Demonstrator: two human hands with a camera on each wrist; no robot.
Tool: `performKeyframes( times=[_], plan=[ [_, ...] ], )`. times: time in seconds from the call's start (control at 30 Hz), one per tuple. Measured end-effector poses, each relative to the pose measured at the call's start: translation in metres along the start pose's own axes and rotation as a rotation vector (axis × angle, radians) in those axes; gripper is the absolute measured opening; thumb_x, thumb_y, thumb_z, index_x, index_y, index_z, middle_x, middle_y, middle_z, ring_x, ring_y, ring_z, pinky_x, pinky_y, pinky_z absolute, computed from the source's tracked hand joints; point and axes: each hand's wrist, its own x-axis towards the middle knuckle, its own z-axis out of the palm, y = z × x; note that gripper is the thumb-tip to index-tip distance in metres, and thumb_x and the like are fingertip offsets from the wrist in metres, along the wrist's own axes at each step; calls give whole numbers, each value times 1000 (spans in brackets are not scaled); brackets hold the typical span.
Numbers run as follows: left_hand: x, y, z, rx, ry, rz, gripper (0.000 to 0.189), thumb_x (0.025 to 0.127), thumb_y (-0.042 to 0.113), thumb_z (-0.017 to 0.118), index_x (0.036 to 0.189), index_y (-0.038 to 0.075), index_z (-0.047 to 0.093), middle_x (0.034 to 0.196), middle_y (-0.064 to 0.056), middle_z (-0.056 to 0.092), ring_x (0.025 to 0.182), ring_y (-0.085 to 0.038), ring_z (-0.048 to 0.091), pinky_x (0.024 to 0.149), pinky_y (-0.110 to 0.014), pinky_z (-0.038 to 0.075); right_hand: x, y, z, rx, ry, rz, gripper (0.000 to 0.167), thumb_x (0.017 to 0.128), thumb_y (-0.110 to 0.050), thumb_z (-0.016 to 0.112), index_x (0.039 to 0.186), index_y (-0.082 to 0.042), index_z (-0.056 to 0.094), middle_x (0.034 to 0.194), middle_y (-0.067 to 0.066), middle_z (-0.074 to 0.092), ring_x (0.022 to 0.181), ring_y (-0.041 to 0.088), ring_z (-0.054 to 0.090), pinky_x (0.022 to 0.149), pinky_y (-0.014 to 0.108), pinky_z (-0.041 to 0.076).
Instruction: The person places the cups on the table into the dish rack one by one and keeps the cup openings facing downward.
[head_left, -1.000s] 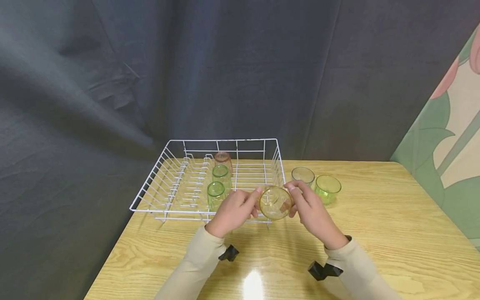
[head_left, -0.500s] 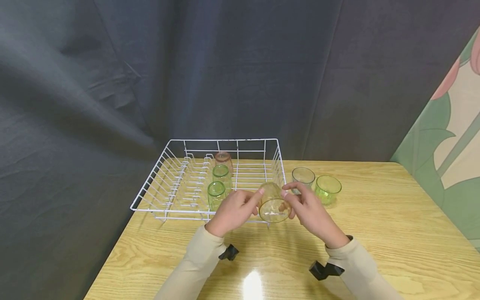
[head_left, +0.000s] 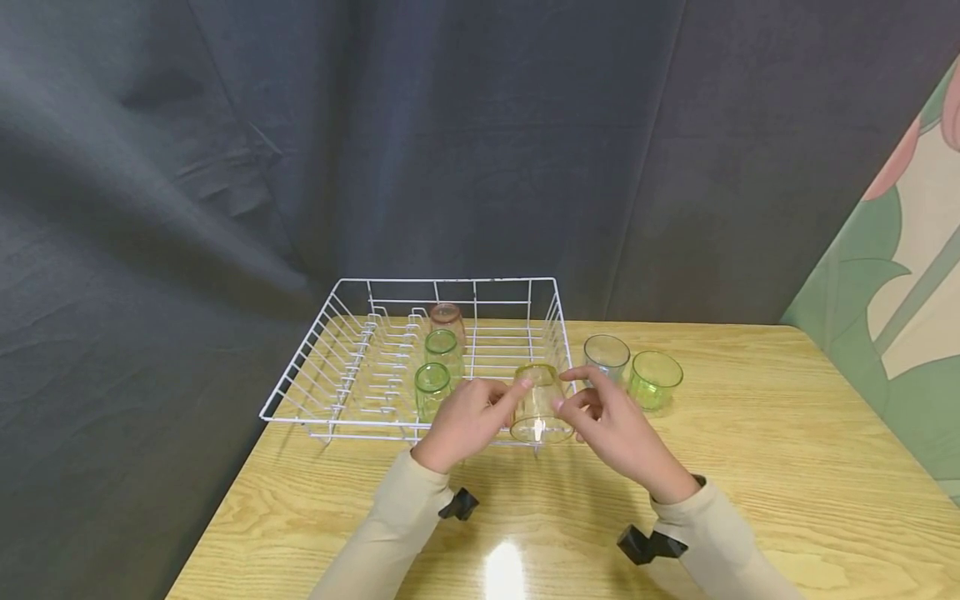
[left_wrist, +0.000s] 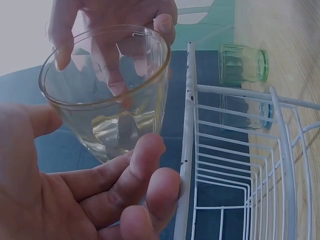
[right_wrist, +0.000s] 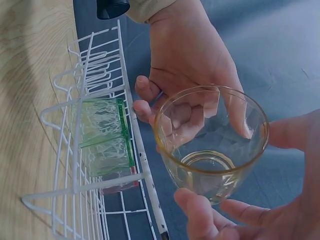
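Dark cloth [head_left: 480, 167] hangs behind a wood-grain table [head_left: 750, 467]. Over the table, the left hand [head_left: 461, 425] and the right hand [head_left: 618, 429] together pinch one amber-tinted glass [head_left: 542, 404] between thumbs and fingers, its wide mouth turned toward the wrists. Beyond and left of the left hand, a white wire rack [left_wrist: 188, 120] holds two green glasses [head_left: 432, 393] and a pink glass [head_left: 447, 327] in a row. Just past the right hand, a bluish glass [head_left: 607, 356] and a lime glass [head_left: 656, 381] stand upright.
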Motion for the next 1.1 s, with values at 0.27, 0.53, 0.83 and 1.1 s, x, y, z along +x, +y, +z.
performKeyframes(
  times=[0.27,0.53,0.83,1.1],
  plan=[
    [-1,0,0,2,6,18,57,101,60,43,69,20,67,65,5,66,51,-8,54,53,-27,46,-1,-2,-1,14,8,30,44,102,-40,57,132,-9,53,88,9,69,62,18,60,59,33,50],
    [-2,1,0,25,7,48,51,100,57,50,70,19,67,63,11,62,54,-6,56,57,-26,48,1,-2,0,-19,17,50,46,100,-41,61,128,-5,58,88,8,68,62,18,60,57,33,50],
    [-2,2,0,15,10,33,55,101,60,45,74,18,69,64,10,61,56,-6,56,62,-27,49,1,0,1,-72,14,31,50,93,-40,69,124,-2,65,98,7,69,65,15,58,52,29,48],
    [2,5,-4,13,0,5,55,99,60,50,103,8,69,84,3,69,64,-6,60,62,-28,50,1,1,5,-43,23,-10,45,90,-34,73,122,-2,66,97,6,67,60,15,54,48,26,42]
  ],
)
